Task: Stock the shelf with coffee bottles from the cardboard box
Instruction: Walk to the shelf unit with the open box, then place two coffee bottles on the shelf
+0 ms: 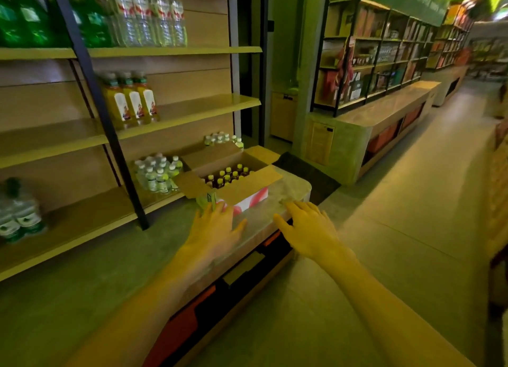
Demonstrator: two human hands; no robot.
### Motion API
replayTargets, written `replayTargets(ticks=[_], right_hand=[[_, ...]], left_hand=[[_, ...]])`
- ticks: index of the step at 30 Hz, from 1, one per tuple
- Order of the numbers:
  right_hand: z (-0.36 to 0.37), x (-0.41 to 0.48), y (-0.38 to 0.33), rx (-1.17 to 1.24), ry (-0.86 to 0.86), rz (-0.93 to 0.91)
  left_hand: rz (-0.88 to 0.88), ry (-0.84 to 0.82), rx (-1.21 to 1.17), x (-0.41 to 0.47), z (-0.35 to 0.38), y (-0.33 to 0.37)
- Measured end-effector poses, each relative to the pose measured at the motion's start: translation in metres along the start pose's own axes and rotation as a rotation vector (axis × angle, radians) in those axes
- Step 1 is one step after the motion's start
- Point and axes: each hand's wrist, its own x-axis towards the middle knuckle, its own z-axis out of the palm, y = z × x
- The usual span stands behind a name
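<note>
An open cardboard box (248,192) with red and white print stands on a grey stone counter (291,190). Inside it stand several dark coffee bottles (228,175) with yellow caps. My left hand (213,230) hovers with fingers spread just in front of the box's near flap, holding nothing. My right hand (308,229) is stretched out over the counter's edge to the right of the box, also with fingers apart. To the left rises the wooden shelf (189,111), where three yellow juice bottles (132,100) stand on the middle board.
Packs of water bottles (158,174) sit on the low shelf left of the box, with more at the far left (20,218) and on the top board (149,14). Green packs (33,20) fill the upper left. An aisle (412,201) with stocked shelving runs off to the right.
</note>
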Motion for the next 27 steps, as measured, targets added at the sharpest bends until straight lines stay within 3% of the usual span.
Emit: replayTargets(ticks=[12, 27], right_hand=[[0.012, 0.318, 0.054, -0.038, -0.147, -0.135], [0.117, 0.598, 0.037, 0.032, -0.26, -0.178]], left_hand=[[-0.247, -0.026, -0.062, 0.29, 0.061, -0.038], [-0.476, -0.069, -0.219, 0.497, 0.186, -0.15]])
